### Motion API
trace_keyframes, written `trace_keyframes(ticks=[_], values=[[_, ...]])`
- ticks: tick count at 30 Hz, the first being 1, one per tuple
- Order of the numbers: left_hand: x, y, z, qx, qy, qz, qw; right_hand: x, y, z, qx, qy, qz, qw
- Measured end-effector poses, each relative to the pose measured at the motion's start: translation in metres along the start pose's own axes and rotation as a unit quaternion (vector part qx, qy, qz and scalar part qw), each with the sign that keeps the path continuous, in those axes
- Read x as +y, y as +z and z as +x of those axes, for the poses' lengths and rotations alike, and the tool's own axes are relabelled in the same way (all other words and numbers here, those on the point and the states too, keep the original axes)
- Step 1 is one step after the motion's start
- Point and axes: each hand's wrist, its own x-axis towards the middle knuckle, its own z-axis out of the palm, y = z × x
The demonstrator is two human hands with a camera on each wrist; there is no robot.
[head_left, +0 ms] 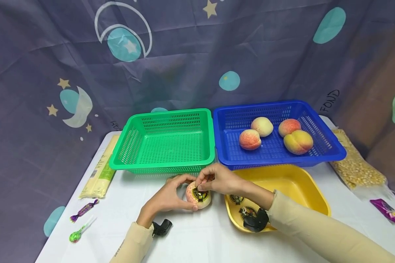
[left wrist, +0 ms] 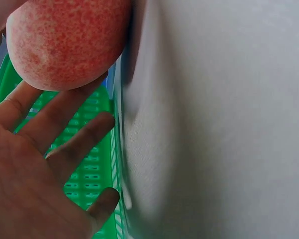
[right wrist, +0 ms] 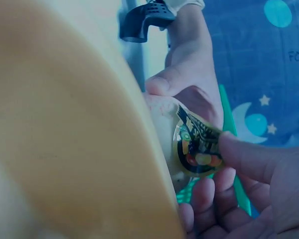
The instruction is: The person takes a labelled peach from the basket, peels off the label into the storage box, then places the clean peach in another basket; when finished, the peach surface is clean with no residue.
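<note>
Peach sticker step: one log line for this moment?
left hand: holds peach on table | right hand: pinches sticker on peach | green basket: empty | blue basket: four peaches

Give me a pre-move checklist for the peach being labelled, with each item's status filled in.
1. Left hand grips the peach: ok.
2. Right hand pinches the sticker against the peach: ok.
3. Sticker fully flat: not ok, its edge looks lifted in the right wrist view.
4. Green basket holds nothing: ok.
5. More stickers in the yellow tray: ok.
6. Peach resting on the table: cannot tell.
</note>
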Motion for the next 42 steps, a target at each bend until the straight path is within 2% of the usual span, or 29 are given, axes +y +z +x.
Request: trace_keyframes(ticks=[4,10,14,20,26,36,42], values=[[0.0,-0.002,0.001,-0.014,0.004,-0.028,0.9995,0.0,-0.004,-0.005,-0.012,-0.001,0.034,0.999],[0.0,-0.005,0.002,-0.027,-0.003,-0.029,0.9992,-0.007,-0.015,-0.018,-0.049,0.0,0.073,0.996],[0.001,-0.007,0.002,-0.035,-0.012,-0.034,0.9987,-0.011,-0.029,-0.033,-0.071,-0.004,0.08,0.994],[0.001,-0.01,0.001,-0.039,-0.018,-0.03,0.9986,-0.006,-0.055,-0.059,-0.069,-0.01,0.08,0.994],[0.003,-0.012,0.003,-0.043,-0.02,-0.035,0.9983,0.007,-0.08,-0.083,-0.047,-0.019,0.058,0.997],[0.006,-0.015,0.006,-0.063,-0.024,-0.04,0.9969,0.031,-0.109,-0.117,-0.012,0.031,-0.017,0.999],[0.009,-0.016,0.007,-0.072,-0.025,-0.039,0.9963,0.044,-0.12,-0.131,-0.023,0.053,-0.046,0.997]])
